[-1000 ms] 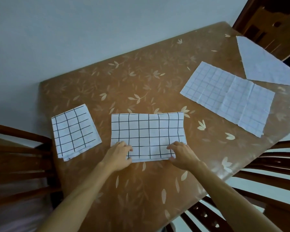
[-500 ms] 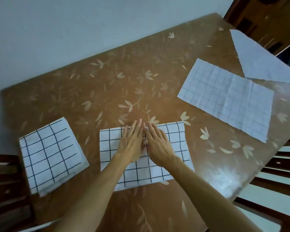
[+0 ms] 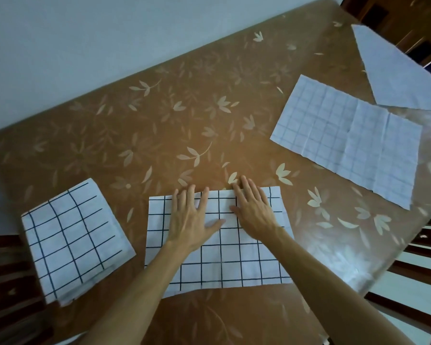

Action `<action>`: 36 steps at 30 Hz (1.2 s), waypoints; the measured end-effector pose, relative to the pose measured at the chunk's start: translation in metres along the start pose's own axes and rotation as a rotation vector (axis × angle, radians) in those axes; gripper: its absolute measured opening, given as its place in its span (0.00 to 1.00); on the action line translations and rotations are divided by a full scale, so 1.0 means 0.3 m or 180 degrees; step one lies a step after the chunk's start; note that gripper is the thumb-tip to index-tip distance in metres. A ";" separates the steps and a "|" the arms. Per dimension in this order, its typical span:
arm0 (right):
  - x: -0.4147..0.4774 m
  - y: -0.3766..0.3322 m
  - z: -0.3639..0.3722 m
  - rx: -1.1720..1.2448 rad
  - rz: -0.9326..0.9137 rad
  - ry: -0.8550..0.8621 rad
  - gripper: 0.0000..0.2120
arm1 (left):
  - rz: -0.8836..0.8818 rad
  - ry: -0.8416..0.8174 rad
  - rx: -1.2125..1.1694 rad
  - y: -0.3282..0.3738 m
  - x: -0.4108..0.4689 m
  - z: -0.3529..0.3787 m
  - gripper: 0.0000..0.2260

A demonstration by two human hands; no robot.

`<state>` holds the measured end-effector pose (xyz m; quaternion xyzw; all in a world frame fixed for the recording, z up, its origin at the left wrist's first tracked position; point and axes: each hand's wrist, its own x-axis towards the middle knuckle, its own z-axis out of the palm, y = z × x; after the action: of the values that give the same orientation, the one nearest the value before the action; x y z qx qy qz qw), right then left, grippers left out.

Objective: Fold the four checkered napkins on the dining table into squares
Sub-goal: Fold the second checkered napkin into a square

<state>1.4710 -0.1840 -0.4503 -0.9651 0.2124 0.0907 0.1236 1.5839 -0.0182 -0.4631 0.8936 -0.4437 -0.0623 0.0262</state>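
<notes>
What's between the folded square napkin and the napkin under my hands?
Nothing: only a bare strip of the leaf-patterned table shows there, in the head view.

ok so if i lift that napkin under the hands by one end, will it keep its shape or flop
Probably flops: the napkin lies thin and flat under the left hand and right hand, with a slightly wavy near edge. It likely holds creases, as the fine-checked napkin shows fold lines. On the glossy table it may slide if pushed.
</notes>
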 end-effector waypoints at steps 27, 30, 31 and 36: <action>-0.131 0.211 -0.103 0.2168 0.1732 0.0648 0.34 | 0.0758 -0.0616 -0.0822 0.200 0.186 -0.128 0.22; -0.158 0.242 -0.148 0.2326 0.1816 0.0616 0.39 | 0.0569 -0.0416 -0.1797 0.210 0.183 -0.165 0.11; -0.168 0.252 -0.170 0.2439 0.1780 0.0613 0.39 | 0.0578 -0.0303 -0.2049 0.205 0.180 -0.183 0.10; -0.230 0.263 -0.323 0.2958 0.1394 0.0310 0.24 | 0.0509 -0.0103 -0.2403 0.172 0.156 -0.291 0.12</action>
<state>1.3871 -0.2535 -0.3579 -0.7443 0.4328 -0.0345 0.5075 1.5830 -0.0874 -0.3756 0.7826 -0.4583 -0.2331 0.3510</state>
